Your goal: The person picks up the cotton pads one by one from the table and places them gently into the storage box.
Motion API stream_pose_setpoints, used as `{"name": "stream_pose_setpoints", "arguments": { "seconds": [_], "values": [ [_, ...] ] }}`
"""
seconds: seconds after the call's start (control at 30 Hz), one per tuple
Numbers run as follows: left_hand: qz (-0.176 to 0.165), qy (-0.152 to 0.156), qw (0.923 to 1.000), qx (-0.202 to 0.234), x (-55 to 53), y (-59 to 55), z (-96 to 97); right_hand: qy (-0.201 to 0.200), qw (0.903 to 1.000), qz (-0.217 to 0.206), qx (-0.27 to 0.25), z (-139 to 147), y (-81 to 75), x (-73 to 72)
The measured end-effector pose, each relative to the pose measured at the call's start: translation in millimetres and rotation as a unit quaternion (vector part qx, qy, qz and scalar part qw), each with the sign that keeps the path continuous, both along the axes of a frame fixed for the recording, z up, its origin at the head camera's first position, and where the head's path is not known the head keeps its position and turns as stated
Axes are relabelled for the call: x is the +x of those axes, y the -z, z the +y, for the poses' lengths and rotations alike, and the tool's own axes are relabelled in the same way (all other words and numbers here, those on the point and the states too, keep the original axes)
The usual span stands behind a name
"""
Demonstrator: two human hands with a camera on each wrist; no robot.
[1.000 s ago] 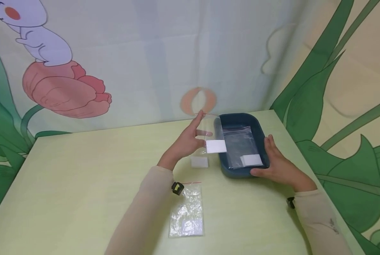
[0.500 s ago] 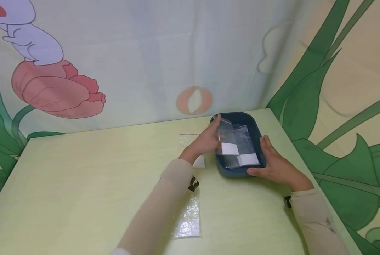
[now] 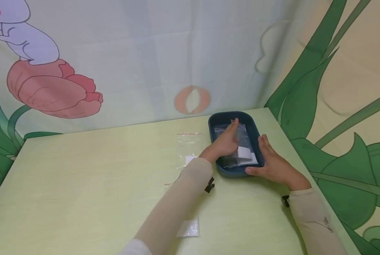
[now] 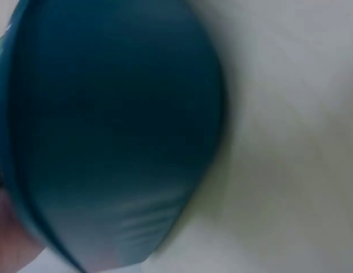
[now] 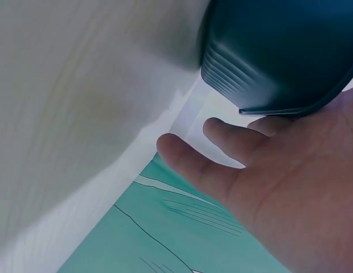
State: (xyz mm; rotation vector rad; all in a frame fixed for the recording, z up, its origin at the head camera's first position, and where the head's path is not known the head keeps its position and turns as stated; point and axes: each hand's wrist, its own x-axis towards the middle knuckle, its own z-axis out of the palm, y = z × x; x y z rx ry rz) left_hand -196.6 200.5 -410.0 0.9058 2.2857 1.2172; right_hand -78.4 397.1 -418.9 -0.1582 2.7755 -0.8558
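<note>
My left hand is over the dark blue plastic bin, pinching a clear zip bag with a white panel near its bottom. Beneath it, more clear bags lie in the bin, partly covered by the hand and the held bag. My right hand rests against the bin's right side and near corner, fingers fairly straight. In the right wrist view, that hand has its palm side by the bin's rim. The left wrist view is filled mostly by the bin's outer wall.
Left of the bin, a clear zip bag with a red seal line lies on the pale yellow-green table. Another clear bag lies nearer, partly hidden under the left sleeve. A printed curtain hangs behind the table.
My left hand has carried the zip bag rightward from beside the bin to inside it. The right hand keeps its place on the bin. The head view has shifted slightly.
</note>
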Motion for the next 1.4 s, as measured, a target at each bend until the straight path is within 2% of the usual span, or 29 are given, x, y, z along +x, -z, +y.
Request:
{"name": "stream_pose_setpoints", "arguments": {
  "seconds": [0.1,0.23,0.4,0.67,0.87,1.07,1.23,1.4],
  "values": [
    [-0.003,0.002,1.0,-0.002,2.4,4.9,7.0,0.002,1.0,-0.002,-0.004,0,1.8,-0.6],
    [0.013,0.009,0.9997,-0.018,4.9,9.7,12.4,0.002,1.0,-0.004,-0.006,0,3.1,-1.5],
    [0.054,0.025,0.9968,-0.053,8.2,10.0,15.7,0.004,1.0,-0.002,-0.004,1,3.7,-1.4],
    [0.077,0.031,0.9914,-0.101,14.6,9.4,17.9,0.004,0.9999,-0.005,-0.008,1,1.9,-0.3],
    [0.084,0.039,0.9895,-0.112,16.9,9.4,18.2,0.002,1.0,-0.003,-0.009,-1,-1.2,0.5],
    [0.074,0.041,0.9903,-0.11,18.0,9.8,16.9,0.002,0.9999,-0.005,-0.008,-2,-0.8,0.6],
    [0.078,0.035,0.9874,-0.133,20.1,8.0,15.9,0.004,0.9999,-0.012,-0.009,-1,1.7,0.1],
    [0.093,-0.006,0.9769,-0.192,24.1,0.3,15.0,0.005,0.9998,-0.015,-0.01,0,1.1,-0.2]
  ]
}}
